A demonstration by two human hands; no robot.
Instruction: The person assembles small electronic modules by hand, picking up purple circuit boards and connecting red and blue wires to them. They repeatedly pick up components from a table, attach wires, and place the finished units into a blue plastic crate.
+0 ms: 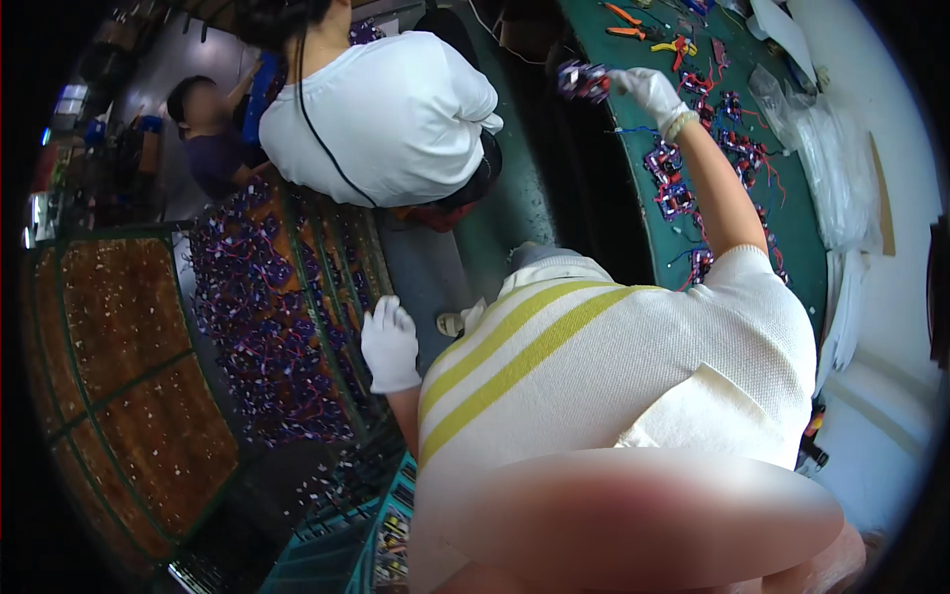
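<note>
My right hand [651, 97], in a white glove, reaches out over the left edge of a green workbench [618, 148]. Its fingers close on a purple circuit board [584, 83], slightly blurred, with dark and red parts on it. More purple circuit boards [671, 178] with red wires lie in rows on the bench beneath my right arm. My left hand [389, 346], also white-gloved, hangs low beside my body with its fingers stretched out and nothing visible in them. Close to it, on the left, a brown board [287, 223] carries a dense spread of purple circuit boards.
Orange-handled pliers [625, 32] and yellow-handled cutters [678, 48] lie at the bench's far end. Clear plastic bags [821, 168] line its right side. A person in a white shirt [386, 119] sits ahead; another person [213, 148] is farther left. Teal bins [332, 554] stand at lower left.
</note>
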